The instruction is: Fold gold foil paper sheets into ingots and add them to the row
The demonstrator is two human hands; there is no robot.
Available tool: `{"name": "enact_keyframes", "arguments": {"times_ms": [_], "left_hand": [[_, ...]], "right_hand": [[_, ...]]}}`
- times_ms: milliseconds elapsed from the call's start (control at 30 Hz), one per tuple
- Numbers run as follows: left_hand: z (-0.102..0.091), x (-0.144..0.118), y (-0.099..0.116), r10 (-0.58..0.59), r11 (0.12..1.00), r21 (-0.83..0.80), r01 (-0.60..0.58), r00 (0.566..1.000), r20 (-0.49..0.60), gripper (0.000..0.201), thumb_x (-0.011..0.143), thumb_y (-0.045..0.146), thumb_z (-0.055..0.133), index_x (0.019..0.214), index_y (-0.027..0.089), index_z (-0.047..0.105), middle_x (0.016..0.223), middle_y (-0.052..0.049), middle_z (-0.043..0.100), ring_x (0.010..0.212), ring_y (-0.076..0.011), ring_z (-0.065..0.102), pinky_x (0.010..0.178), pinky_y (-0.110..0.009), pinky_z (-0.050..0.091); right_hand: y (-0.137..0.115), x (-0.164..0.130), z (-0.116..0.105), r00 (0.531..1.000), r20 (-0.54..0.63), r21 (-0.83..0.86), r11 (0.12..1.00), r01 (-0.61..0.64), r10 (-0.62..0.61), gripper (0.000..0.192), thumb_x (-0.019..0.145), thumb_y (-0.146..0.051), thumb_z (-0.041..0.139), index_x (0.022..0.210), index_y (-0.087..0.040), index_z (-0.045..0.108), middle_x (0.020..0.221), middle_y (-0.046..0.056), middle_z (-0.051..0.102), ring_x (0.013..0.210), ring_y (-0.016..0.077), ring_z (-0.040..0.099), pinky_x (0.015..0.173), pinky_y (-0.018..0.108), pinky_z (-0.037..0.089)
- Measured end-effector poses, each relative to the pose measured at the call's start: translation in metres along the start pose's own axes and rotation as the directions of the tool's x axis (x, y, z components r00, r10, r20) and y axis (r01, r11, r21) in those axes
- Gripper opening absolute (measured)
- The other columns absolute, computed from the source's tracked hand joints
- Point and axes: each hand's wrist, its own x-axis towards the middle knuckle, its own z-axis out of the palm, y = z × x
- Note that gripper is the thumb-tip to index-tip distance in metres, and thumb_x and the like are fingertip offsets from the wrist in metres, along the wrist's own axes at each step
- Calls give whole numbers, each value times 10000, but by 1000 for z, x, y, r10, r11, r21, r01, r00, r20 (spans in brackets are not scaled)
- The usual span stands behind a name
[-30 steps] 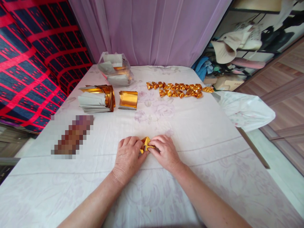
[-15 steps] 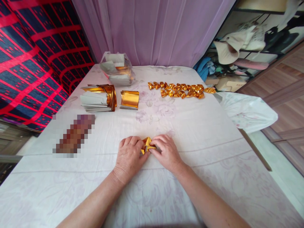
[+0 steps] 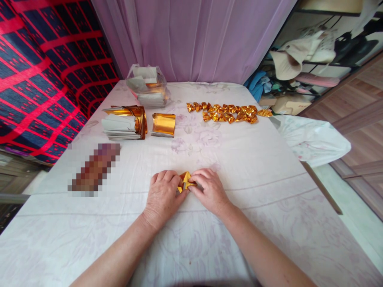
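Both hands low on the bench (image 3: 269, 171), near its front middle, pinching one small folded gold foil piece (image 3: 185, 181) between them. Left hand (image 3: 163, 197) curled, fingers bent over the piece's left side, thumb tucked under toward it. Right hand (image 3: 211, 191) curled too, fingertips closed on the right side of the piece; both hands touching it, knuckles up. Piece sits on the white floral cloth, only its pointed top shows between the fingers. Far right of the bench: a row of finished gold folded pieces (image 3: 229, 113), well apart from the hands. Far left: stack of grey-backed gold sheets (image 3: 124, 123), just beside it a curled gold sheet (image 3: 163, 124). Behind those a clear plastic bag (image 3: 147, 87) with more sheets. Blurred patch on the left of the cloth, cannot tell what it is.
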Motion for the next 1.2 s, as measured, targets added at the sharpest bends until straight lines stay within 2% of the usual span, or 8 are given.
{"name": "enact_keyframes", "arguments": {"times_ms": [400,700,967,1200], "left_hand": [[2,0,-2,-2,1000,-7,2,1000,14,184,828,376,694,829,211,612,950,-35,627,961,-242,560,870,-428,412],[-1,1,3,-15,1000,15,15,1000,2,157,815,342,687,807,212,600,917,-44,621,948,-251,559,859,-426,413],[4,2,6,-38,998,43,39,999,-19,225,820,413,679,789,203,604,922,-66,612,944,-270,549,843,-445,408],[1,3,6,-66,998,18,65,998,6,190,793,368,699,781,205,603,923,-57,615,960,-270,549,864,-449,410]], "right_hand": [[9,2,-5,997,73,129,991,30,-40,222,823,-49,589,917,-233,668,973,32,674,935,193,592,846,364,458],[8,1,-3,997,55,81,996,46,-51,197,829,-72,589,917,-224,680,981,39,680,929,198,593,838,369,458],[9,2,-3,997,49,69,996,63,-66,177,829,-78,610,910,-224,670,975,36,680,926,196,593,834,361,455],[10,1,-1,996,31,72,994,79,-81,165,833,-76,611,911,-211,666,971,38,681,919,196,590,831,361,453]]}}
